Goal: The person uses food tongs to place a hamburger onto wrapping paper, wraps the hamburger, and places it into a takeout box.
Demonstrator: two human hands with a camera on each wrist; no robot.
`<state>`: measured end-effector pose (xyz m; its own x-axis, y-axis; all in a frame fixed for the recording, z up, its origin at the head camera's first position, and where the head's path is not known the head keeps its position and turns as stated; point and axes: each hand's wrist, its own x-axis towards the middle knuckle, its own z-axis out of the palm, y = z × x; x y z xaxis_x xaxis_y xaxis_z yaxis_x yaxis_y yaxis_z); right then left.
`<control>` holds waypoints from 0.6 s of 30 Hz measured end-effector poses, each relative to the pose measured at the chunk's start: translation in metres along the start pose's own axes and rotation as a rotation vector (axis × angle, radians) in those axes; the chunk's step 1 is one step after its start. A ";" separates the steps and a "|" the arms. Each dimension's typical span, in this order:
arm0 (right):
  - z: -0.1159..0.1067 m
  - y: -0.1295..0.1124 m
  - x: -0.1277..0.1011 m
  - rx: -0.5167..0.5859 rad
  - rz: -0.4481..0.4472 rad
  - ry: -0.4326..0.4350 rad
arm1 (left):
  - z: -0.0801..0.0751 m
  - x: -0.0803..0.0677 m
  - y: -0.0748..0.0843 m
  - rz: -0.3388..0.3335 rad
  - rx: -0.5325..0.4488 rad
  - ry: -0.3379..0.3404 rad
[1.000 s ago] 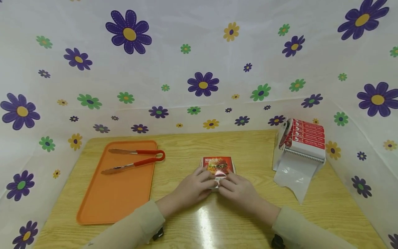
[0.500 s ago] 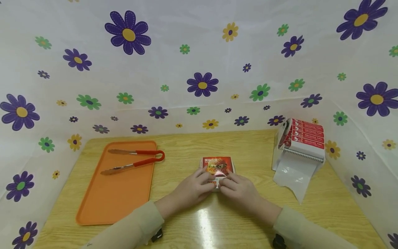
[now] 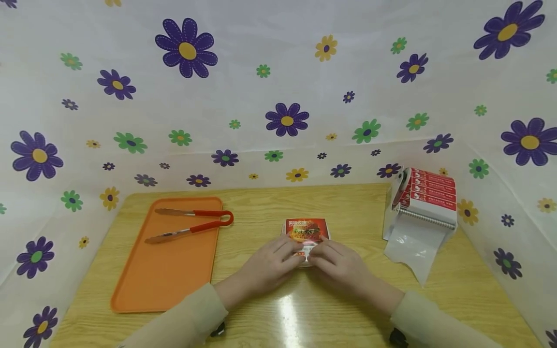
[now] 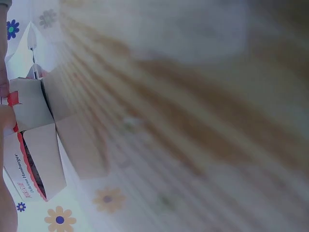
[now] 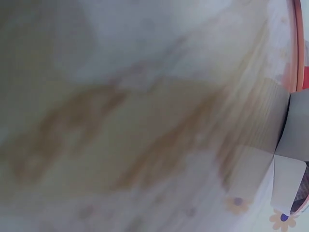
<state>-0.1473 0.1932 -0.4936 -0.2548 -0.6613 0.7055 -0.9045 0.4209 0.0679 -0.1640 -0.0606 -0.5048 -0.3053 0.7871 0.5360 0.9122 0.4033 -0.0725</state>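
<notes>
A paper hamburger box [image 3: 306,228] with a burger picture on its red top sits on the table, in front of me. My left hand [image 3: 271,265] grips its front left part, fingers up on the lid and thumb low at the front. On the front right, my right hand [image 3: 341,265] holds the box with bent fingers. In the left wrist view a dark gap shows along the scalloped red edge of the box [image 4: 43,162], and fingers are at its red front tab [image 4: 13,98]. The right wrist view catches the white box's corner [image 5: 288,181]; the right fingers barely show.
To the left lies an orange tray [image 3: 161,275] with red-handled tongs [image 3: 211,224] across its upper part, the handle past the right rim. A dispenser [image 3: 424,203] with a roll of red and white printed labels stands at the back right. Flowered sheeting [image 3: 235,96] surrounds the wooden table.
The head view has shifted slightly. Both hands stay at the front of the box; the right fingers have slid a little to the right along it. Tray, tongs and dispenser are unmoved.
</notes>
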 end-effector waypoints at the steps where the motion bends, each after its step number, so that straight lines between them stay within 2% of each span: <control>1: 0.000 0.000 0.000 0.000 -0.003 0.000 | -0.001 0.000 0.000 0.006 -0.002 0.005; 13: -0.001 0.003 0.000 -0.016 0.019 -0.018 | -0.007 0.001 -0.002 0.021 -0.038 0.044; 18: -0.001 0.003 0.000 -0.019 0.026 -0.023 | -0.006 0.001 -0.002 0.030 -0.018 0.050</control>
<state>-0.1498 0.1953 -0.4926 -0.2865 -0.6641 0.6906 -0.8907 0.4501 0.0633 -0.1643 -0.0632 -0.4990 -0.2642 0.7740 0.5754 0.9255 0.3713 -0.0744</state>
